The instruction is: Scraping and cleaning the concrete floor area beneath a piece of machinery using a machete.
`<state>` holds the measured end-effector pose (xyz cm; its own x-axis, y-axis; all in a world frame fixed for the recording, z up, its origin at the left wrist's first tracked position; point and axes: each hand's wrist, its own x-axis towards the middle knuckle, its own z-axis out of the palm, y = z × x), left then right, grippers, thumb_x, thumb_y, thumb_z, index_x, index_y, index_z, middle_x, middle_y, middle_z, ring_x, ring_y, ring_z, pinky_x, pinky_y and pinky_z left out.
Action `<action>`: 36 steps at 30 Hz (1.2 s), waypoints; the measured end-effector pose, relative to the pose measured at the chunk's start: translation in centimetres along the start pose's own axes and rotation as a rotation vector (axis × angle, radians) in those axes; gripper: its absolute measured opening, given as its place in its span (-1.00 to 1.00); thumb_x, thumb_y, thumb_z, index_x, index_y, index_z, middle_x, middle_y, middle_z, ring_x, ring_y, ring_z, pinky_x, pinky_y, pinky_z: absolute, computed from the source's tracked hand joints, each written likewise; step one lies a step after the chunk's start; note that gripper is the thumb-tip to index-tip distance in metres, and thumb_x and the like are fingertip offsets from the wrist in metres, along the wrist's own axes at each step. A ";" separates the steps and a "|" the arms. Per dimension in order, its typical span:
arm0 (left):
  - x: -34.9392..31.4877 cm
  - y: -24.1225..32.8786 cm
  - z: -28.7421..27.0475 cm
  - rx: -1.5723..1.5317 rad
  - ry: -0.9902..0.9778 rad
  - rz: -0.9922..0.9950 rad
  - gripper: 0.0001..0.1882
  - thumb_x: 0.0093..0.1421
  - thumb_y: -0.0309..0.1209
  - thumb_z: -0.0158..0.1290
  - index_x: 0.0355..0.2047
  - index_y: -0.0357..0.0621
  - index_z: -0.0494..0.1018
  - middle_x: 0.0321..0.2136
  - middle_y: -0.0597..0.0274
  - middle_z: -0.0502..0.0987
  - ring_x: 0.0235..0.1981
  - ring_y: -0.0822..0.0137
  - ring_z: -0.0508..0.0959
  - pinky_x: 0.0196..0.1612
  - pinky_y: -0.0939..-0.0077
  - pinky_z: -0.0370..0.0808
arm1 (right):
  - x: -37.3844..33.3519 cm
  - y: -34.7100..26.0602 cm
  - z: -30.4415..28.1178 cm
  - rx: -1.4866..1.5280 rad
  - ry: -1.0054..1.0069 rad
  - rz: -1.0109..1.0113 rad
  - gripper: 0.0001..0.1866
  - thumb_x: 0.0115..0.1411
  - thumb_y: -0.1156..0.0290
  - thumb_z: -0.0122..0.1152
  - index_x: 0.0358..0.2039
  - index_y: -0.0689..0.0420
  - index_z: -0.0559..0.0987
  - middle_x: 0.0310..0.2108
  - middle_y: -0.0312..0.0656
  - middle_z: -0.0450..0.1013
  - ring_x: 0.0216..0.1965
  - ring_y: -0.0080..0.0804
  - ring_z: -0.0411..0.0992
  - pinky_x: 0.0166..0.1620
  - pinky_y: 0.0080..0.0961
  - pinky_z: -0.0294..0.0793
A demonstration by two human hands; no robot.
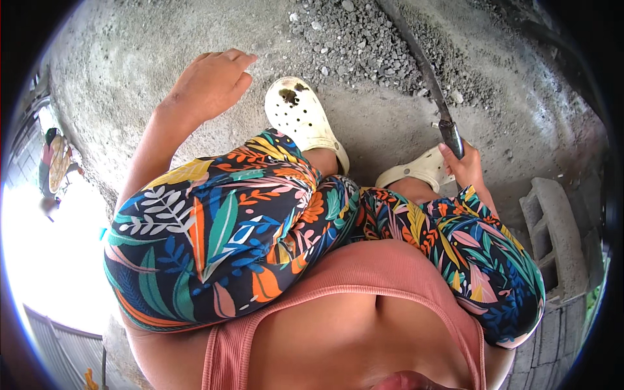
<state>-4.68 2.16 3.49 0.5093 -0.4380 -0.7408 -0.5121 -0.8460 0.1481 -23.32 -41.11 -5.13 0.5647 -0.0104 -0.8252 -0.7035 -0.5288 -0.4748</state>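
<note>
My right hand (465, 166) is wrapped round the dark handle of a machete (430, 78). Its long, dark blade slants away to the far edge of the view, passing over the right side of a heap of grey gravel (357, 45). On the far left, my left hand (218, 78) hovers over the rough grey ground, back upward, with fingers loosely bent and the thumb apart. I see nothing in it; its palm is hidden. Between my hands are my feet in white clogs, the left clog (302, 117) having dark stains on its toe.
A hollow concrete block (562, 234) stands to the right, beside my knee. Loose stones lie around the gravel heap. At the far left edge, a patterned object (58, 162) shows beside a glaring bright area. Corrugated sheeting (58, 344) is at the lower left.
</note>
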 end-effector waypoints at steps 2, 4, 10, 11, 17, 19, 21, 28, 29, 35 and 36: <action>0.1 0.0 -0.1 -0.002 -0.016 0.000 -0.60 0.21 -0.38 -0.19 0.05 -0.17 0.35 0.00 0.04 0.43 0.00 0.05 0.43 0.12 0.22 0.31 | 0.0 -0.8 -0.4 0.101 -0.095 0.067 -0.65 0.16 0.18 0.22 -0.45 0.25 0.47 -0.71 -0.32 0.37 -0.72 -0.62 0.33 -0.63 -0.64 0.30; 0.4 0.1 -0.3 -0.006 -0.024 0.008 -0.60 0.21 -0.39 -0.19 0.05 -0.18 0.35 0.00 0.04 0.43 0.00 0.05 0.43 0.11 0.22 0.31 | 0.0 -0.7 -0.6 0.131 -0.102 0.076 -0.65 0.16 0.18 0.22 -0.44 0.26 0.47 -0.70 -0.31 0.37 -0.71 -0.62 0.33 -0.63 -0.64 0.30; 0.5 -0.1 -0.2 0.031 -0.039 0.002 -0.59 0.21 -0.38 -0.19 0.06 -0.21 0.33 0.02 0.04 0.42 0.00 0.04 0.43 0.10 0.22 0.33 | 0.2 -0.8 -0.8 0.193 -0.116 0.066 -0.65 0.14 0.23 0.26 -0.41 0.32 0.48 -0.70 -0.25 0.41 -0.73 -0.60 0.36 -0.64 -0.62 0.33; 0.6 -0.1 -0.2 -0.003 -0.036 -0.011 -0.57 0.20 -0.39 -0.18 0.09 -0.18 0.31 0.08 0.05 0.36 0.03 0.04 0.41 0.11 0.23 0.33 | 0.3 -0.7 -0.8 0.186 -0.118 0.074 -0.65 0.14 0.23 0.26 -0.41 0.32 0.48 -0.70 -0.25 0.40 -0.73 -0.60 0.35 -0.64 -0.63 0.33; 4.5 2.0 1.0 -0.167 0.172 0.229 -0.49 0.14 -0.45 -0.11 0.16 0.02 0.26 0.28 0.13 0.07 0.14 0.04 0.32 0.16 0.25 0.31 | 0.2 -1.0 -0.9 0.200 -0.132 0.091 -0.64 0.15 0.20 0.25 -0.40 0.31 0.47 -0.69 -0.26 0.40 -0.71 -0.59 0.35 -0.62 -0.62 0.33; 6.5 3.4 1.0 -0.142 0.265 0.372 -0.46 0.13 -0.48 -0.09 0.17 0.08 0.26 0.31 0.16 0.01 0.17 0.04 0.30 0.17 0.24 0.30 | 0.1 -0.9 -1.0 0.197 -0.139 0.095 -0.62 0.15 0.17 0.23 -0.41 0.30 0.45 -0.68 -0.26 0.39 -0.70 -0.57 0.35 -0.61 -0.62 0.33; 8.7 5.0 0.8 -0.029 0.293 0.475 -0.40 0.12 -0.30 -0.01 0.21 0.28 0.21 0.32 0.18 -0.03 0.30 0.05 0.07 0.21 0.19 0.29 | 0.1 -0.6 -1.4 0.199 -0.123 0.063 -0.65 0.15 0.23 0.25 -0.39 0.32 0.48 -0.70 -0.26 0.40 -0.73 -0.60 0.35 -0.65 -0.63 0.33; 10.7 6.2 -0.5 -0.091 -0.098 0.420 -0.34 0.10 -0.28 -0.02 0.26 0.16 0.15 0.33 -0.20 -0.27 0.31 -0.32 -0.15 0.29 -0.07 0.00 | 0.2 -1.1 -1.0 0.204 -0.162 0.080 -0.63 0.15 0.17 0.23 -0.42 0.29 0.45 -0.68 -0.27 0.38 -0.71 -0.58 0.35 -0.61 -0.63 0.33; 11.4 6.1 2.9 -0.058 0.131 0.420 -0.37 0.11 -0.27 -0.01 0.24 0.20 0.18 0.32 -0.03 -0.14 0.31 -0.14 -0.07 0.26 0.06 0.13 | 0.2 -1.2 -1.2 0.196 -0.154 0.076 -0.62 0.15 0.16 0.23 -0.42 0.28 0.45 -0.68 -0.27 0.38 -0.71 -0.58 0.35 -0.61 -0.64 0.33; 11.1 4.2 6.7 -0.163 0.463 0.421 -0.59 0.21 -0.23 -0.08 0.04 -0.07 0.37 0.09 0.08 0.31 0.13 0.15 0.33 0.09 0.29 0.41 | 0.5 -0.3 -1.1 0.219 -0.150 0.066 -0.65 0.15 0.21 0.25 -0.39 0.30 0.48 -0.69 -0.30 0.38 -0.73 -0.62 0.34 -0.65 -0.65 0.31; 10.9 3.7 6.5 -0.168 0.449 0.437 -0.59 0.21 -0.23 -0.08 0.04 -0.07 0.37 0.09 0.08 0.31 0.13 0.15 0.33 0.09 0.29 0.41 | 0.3 0.0 -1.2 0.229 -0.147 0.085 -0.65 0.15 0.21 0.25 -0.39 0.30 0.48 -0.69 -0.30 0.38 -0.73 -0.62 0.34 -0.65 -0.65 0.31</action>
<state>-5.58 -3.78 -8.27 0.5371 -0.8060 -0.2486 -0.6406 -0.5815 0.5015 -22.61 -42.14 -5.04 0.4426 0.0854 -0.8926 -0.8344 -0.3253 -0.4449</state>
